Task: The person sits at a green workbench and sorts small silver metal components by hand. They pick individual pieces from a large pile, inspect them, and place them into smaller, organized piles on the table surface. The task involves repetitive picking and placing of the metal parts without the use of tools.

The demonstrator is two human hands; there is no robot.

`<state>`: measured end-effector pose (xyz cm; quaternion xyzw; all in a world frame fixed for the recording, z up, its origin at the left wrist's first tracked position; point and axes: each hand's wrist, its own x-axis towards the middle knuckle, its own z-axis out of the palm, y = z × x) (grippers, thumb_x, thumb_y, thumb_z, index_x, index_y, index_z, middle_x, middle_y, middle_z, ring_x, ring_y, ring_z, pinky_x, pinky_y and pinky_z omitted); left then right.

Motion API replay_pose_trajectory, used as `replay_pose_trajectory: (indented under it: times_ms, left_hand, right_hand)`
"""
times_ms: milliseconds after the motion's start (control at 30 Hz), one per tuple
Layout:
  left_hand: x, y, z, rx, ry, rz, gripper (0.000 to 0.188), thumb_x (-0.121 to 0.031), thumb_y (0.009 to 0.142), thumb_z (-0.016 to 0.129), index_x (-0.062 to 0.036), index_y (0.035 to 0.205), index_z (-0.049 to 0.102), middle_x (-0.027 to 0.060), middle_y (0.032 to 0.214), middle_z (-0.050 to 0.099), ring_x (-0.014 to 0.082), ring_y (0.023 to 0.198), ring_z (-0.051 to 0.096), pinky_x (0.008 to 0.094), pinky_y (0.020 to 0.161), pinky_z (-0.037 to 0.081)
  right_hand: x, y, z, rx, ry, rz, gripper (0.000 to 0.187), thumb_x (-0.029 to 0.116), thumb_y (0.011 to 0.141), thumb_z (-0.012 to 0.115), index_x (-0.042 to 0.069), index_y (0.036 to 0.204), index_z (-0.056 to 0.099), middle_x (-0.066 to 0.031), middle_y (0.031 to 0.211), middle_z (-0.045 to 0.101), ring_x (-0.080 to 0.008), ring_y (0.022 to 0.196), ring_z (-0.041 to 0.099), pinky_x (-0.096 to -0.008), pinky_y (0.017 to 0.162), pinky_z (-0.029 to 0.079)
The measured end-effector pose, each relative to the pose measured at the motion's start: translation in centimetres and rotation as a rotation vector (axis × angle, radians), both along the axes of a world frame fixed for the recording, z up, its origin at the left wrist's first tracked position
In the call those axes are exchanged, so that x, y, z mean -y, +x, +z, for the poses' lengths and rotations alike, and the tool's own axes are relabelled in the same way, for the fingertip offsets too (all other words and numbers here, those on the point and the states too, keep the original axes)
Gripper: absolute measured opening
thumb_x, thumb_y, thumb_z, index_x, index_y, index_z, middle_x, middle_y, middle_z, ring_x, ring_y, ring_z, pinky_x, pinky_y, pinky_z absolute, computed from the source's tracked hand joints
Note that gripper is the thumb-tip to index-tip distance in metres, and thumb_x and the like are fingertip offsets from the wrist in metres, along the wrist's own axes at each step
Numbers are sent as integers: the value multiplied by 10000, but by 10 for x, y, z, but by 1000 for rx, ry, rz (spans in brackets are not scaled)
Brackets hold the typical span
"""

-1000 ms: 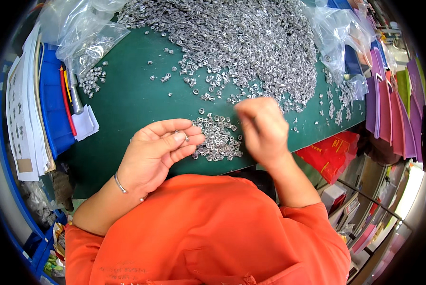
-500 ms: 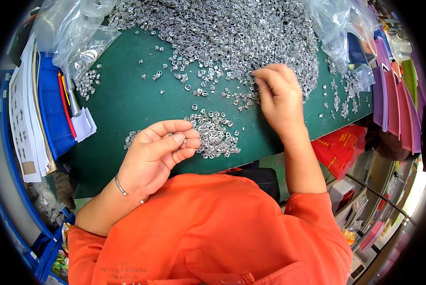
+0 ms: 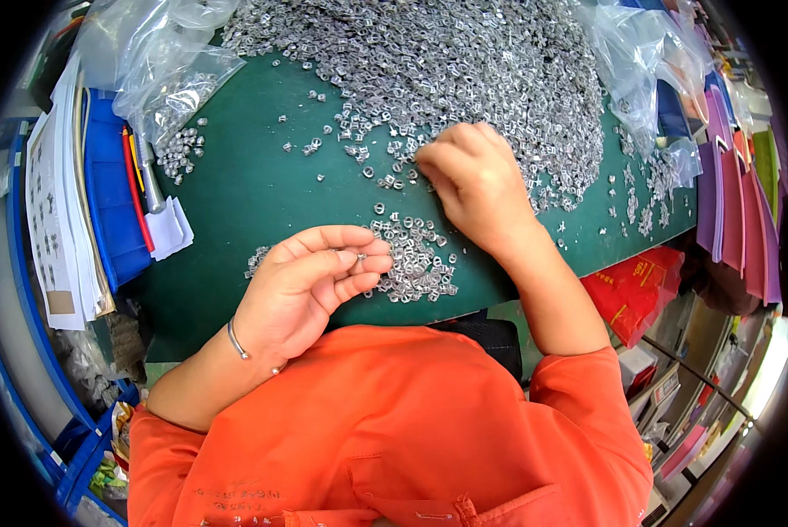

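Observation:
My left hand (image 3: 310, 272) is raised over the near side of the green table, palm turned up. Its thumb and fingers pinch a tiny silvery part (image 3: 361, 257). Right beside those fingertips lies a small heap of shiny, ring-like parts (image 3: 416, 263). My right hand (image 3: 482, 184) is at the near edge of a very large pile of similar grey parts (image 3: 446, 70). Its fingers are bent together and point down and left; whatever they hold is hidden. A few more parts (image 3: 256, 261) show behind my left wrist.
A clear plastic bag (image 3: 179, 92) spills parts at the left, near a blue bin (image 3: 108, 189) with pens and papers. Another clear bag (image 3: 635, 61) lies at the right. Pink and purple folders (image 3: 745, 211) and a red bag (image 3: 635, 290) are by the table's right edge.
My right hand has moved left and a little nearer along the pile's edge. My left hand keeps its pinch beside the small heap. The whole view has shifted slightly.

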<state>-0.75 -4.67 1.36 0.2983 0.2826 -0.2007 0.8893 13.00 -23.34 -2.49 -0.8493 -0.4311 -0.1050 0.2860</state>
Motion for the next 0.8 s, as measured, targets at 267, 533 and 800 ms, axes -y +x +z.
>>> replay_pose_trajectory:
  times_ms: [267,533,800]
  left_hand:
    - [-5,1,-5,-5,-36,15,211,24,854,471,44,1040,571,162,1015,618,208,932,621,284,819,514]
    - [-12,-2,-9,14,-2,49,213,-1,872,488,56,1068,548,172,1040,607,235,976,608,303,863,495]
    - [-20,3,-6,5,-22,145,233,16,859,465,56,1076,540,180,1082,591,235,1001,596,306,869,495]
  right_hand:
    - [-14,0,8,-46,-11,72,154,43,689,599,96,832,621,-39,826,548,-245,795,520,-352,678,397]
    - [-15,16,15,6,-5,30,151,19,657,608,76,795,624,-71,792,546,-271,771,526,-369,683,433]
    - [-18,18,17,3,-16,37,130,0,665,593,57,782,600,-79,816,554,-279,765,526,-376,684,435]
